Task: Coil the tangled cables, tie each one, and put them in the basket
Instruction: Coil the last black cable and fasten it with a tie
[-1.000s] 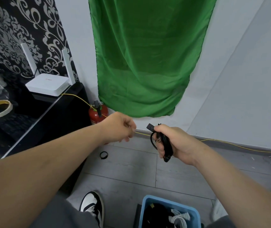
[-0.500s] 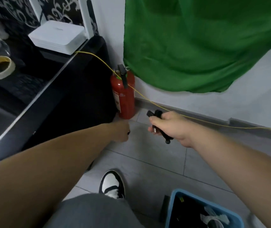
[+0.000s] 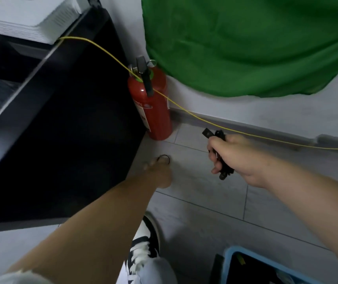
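Observation:
My right hand (image 3: pixel 237 158) grips a coiled black cable (image 3: pixel 223 174) in its fist above the floor tiles; a plug end sticks out at the top and the coil's other end below. My left hand (image 3: pixel 159 173) reaches down to the floor, its fingertips touching a small black band ring (image 3: pixel 166 157) that lies on the tile. Whether the fingers pinch the ring cannot be seen. The blue basket (image 3: pixel 228 261) stands at the bottom right, only its corner in view, with dark cables inside.
A red fire extinguisher (image 3: pixel 153 111) stands against the wall beside a black cabinet (image 3: pixel 61 140) carrying a white router (image 3: pixel 31 17). A thin yellow cable (image 3: pixel 246 133) runs from the router along the skirting. Green cloth (image 3: pixel 246 48) hangs above. My shoe (image 3: pixel 143 247) is below.
I have bent down and the view has dropped toward the floor. My left hand has gone from chest height down to the black ring on the tile. The right hand keeps its hold on the coil.

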`<state>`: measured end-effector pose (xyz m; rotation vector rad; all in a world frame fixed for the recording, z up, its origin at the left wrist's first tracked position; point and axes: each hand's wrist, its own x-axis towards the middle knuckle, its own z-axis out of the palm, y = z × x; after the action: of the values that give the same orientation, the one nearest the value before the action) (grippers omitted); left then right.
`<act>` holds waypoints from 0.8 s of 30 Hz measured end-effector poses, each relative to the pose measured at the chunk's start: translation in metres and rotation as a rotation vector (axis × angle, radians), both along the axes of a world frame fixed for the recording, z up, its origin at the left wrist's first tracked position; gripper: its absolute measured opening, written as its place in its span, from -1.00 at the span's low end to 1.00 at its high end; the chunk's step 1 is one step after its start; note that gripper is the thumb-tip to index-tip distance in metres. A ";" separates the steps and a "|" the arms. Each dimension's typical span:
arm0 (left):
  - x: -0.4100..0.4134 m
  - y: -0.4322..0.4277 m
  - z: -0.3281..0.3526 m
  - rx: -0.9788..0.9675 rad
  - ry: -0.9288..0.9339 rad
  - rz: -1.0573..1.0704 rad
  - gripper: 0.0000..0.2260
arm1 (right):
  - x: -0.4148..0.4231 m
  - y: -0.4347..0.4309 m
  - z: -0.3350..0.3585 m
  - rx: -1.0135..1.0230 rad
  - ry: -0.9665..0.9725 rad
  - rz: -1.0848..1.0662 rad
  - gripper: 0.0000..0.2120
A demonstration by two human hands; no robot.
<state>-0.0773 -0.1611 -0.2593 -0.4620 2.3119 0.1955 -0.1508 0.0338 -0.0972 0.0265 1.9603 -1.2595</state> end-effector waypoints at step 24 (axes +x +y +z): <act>0.110 0.152 0.435 1.299 0.853 0.505 -0.86 | 0.131 0.112 0.243 -0.411 0.193 -0.368 -0.76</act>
<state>0.0328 -0.0086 0.1755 -0.2489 2.1275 2.2926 -0.0197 0.1457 0.1457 0.0645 1.8715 -1.9528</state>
